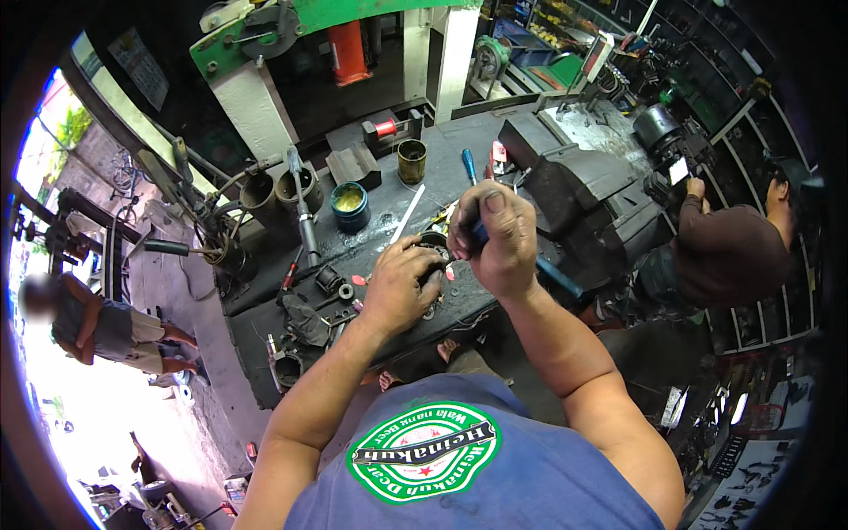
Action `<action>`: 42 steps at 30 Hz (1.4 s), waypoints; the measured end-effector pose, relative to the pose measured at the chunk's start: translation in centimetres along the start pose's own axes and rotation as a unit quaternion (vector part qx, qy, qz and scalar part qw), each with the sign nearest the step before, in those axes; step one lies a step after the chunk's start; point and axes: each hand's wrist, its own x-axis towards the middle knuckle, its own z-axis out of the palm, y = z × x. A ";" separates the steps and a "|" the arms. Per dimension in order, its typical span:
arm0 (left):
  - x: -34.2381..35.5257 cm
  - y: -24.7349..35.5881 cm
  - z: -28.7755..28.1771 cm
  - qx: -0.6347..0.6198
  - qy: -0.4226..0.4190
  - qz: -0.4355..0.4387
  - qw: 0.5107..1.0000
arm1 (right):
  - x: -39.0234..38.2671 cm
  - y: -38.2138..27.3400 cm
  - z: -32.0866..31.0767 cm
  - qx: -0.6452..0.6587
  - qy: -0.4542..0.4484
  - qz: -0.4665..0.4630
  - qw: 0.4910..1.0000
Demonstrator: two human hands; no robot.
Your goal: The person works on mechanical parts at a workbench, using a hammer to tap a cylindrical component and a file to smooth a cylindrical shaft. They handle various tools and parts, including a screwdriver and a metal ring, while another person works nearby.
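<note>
On bench point(265, 327) — left hand point(399, 287) steadies ring point(433, 240), right hand point(495, 234) fisted.

A single head-worn fisheye view looks steeply down from above the person's own chest, with the blue shirt filling the lower edge and both forearms rising from it. It sits close over the two hands point(450, 261) at the dark worktop point(265, 327), facing forward across it to the green press frame point(265, 35). Straight edges bow toward the black rim; the street shows far left, shelves far right
</note>
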 end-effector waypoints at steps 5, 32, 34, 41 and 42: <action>-0.3 -0.9 1.2 -0.019 0.017 -0.017 1.000 | -0.2 0.6 -0.7 -0.025 0.024 0.063 0.997; -0.8 -0.1 4.8 0.026 0.144 -0.037 0.989 | 7.9 1.6 -1.8 0.253 -0.460 0.107 0.845; -1.0 0.1 4.6 0.016 0.135 -0.043 0.990 | 6.6 1.2 -1.0 0.164 -0.401 0.087 0.897; -1.0 -0.3 5.0 0.058 0.150 -0.026 0.987 | 8.2 -0.4 0.1 0.381 -0.580 0.055 0.718; -1.0 -0.3 5.0 0.062 0.146 -0.024 0.987 | 8.2 -0.6 0.0 0.421 -0.550 0.126 0.710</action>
